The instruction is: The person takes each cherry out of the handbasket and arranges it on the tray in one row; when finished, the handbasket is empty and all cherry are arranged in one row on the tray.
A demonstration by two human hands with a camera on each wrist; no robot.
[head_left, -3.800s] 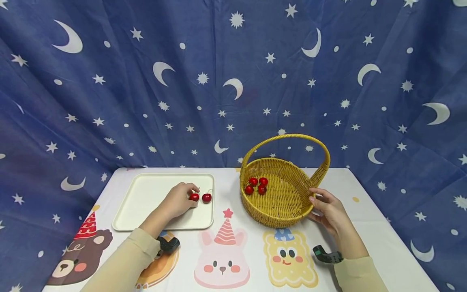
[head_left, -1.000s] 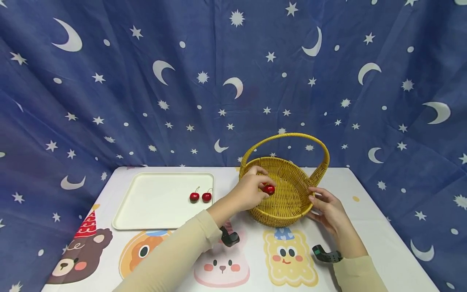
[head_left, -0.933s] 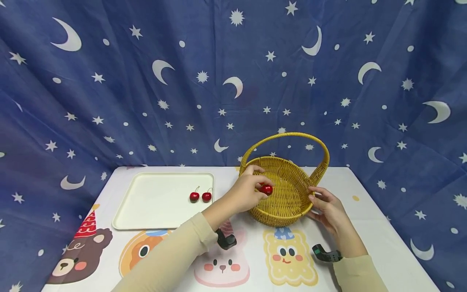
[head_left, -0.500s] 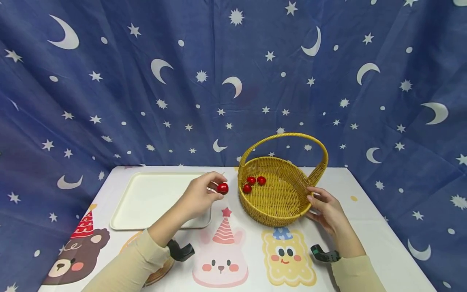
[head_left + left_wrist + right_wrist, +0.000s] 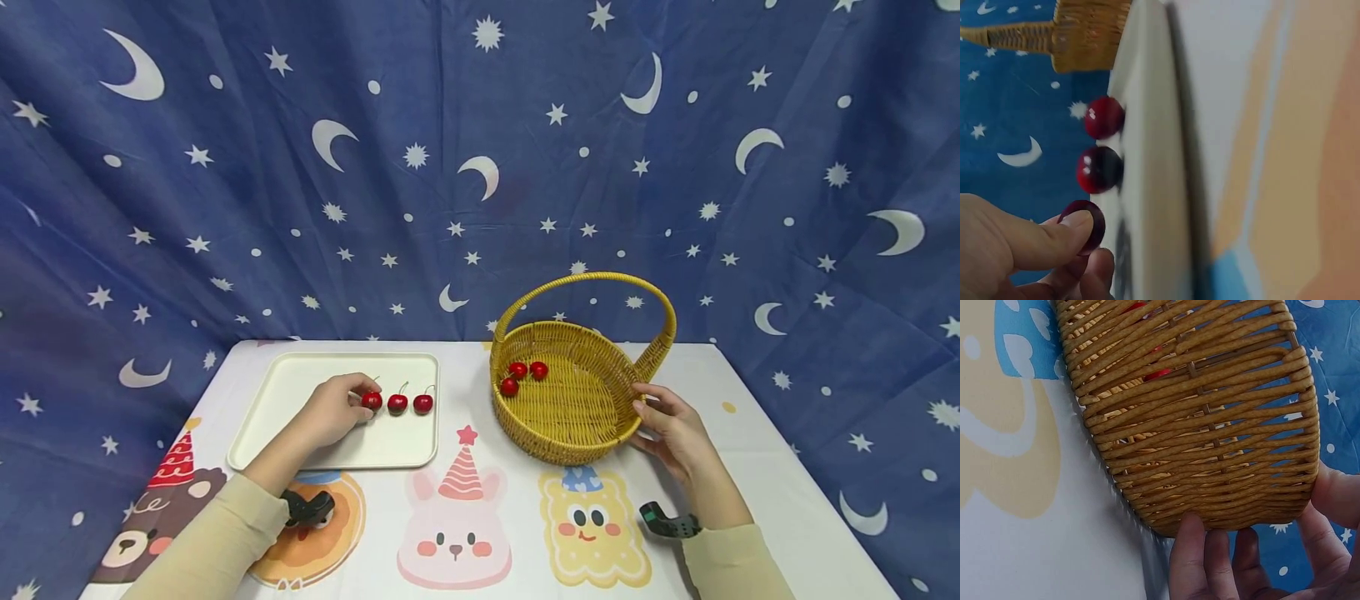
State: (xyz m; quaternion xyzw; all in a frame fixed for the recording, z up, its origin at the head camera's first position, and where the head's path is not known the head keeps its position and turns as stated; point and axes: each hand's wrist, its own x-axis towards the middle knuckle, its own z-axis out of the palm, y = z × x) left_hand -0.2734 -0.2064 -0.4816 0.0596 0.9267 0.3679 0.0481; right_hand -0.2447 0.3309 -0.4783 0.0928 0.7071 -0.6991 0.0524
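My left hand (image 5: 335,411) pinches a dark red cherry (image 5: 372,401) between thumb and fingers over the white tray (image 5: 300,450). Just right of it, two more cherries with stems lie in a row: a middle cherry (image 5: 397,404) and an outer cherry (image 5: 423,404). In the left wrist view the thumb presses on the pinched cherry (image 5: 1094,228). My right hand (image 5: 671,429) grips the right rim of the yellow wicker basket (image 5: 570,454), thumb at the rim and fingers against the outer wall. Three cherries (image 5: 517,371) sit at the left inside the basket.
The basket's tall arched handle (image 5: 588,277) rises above it. A white tablecloth (image 5: 465,400) with cartoon prints covers the table. Behind hangs a blue curtain (image 5: 420,208) with moons and stars. A black wrist device (image 5: 307,508) is on the left forearm.
My left hand has carried a cherry from the basket leftward to the tray, beside the two cherries lying there. The basket holds one cherry fewer. My right hand keeps its hold on the rim.
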